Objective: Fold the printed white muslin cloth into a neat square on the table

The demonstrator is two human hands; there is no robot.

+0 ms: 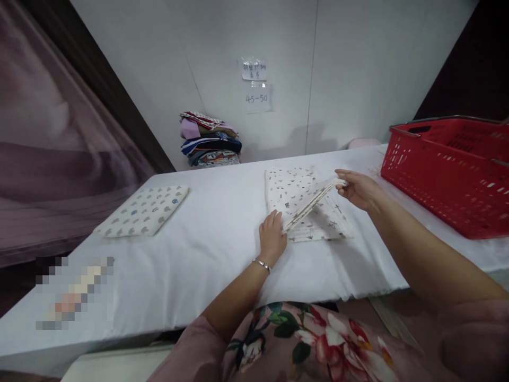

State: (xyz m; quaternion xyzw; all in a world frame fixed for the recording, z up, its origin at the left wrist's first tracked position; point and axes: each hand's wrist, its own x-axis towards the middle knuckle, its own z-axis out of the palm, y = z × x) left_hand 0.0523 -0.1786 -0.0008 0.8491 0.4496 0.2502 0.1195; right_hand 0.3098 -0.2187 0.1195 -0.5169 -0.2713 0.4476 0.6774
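A white cloth (290,185) with small dark prints lies partly folded on the white-covered table. My right hand (356,190) pinches the raised edge of its layered part, lifting it at a slant above the rest. At the lower left corner of the same cloth, my left hand (273,236) has its fingers bent around the fold, holding it near the table surface. A bracelet is on the left wrist. Farther left, a folded cloth (145,211) with grey and blue prints lies flat, touched by neither hand.
A red basket (445,175) stands at the right. Folded clothes (210,140) are stacked by the wall behind the table (222,212). Two paper labels hang on the wall. A pixelated patch covers something at the lower left, beside a draped curtain (51,132).
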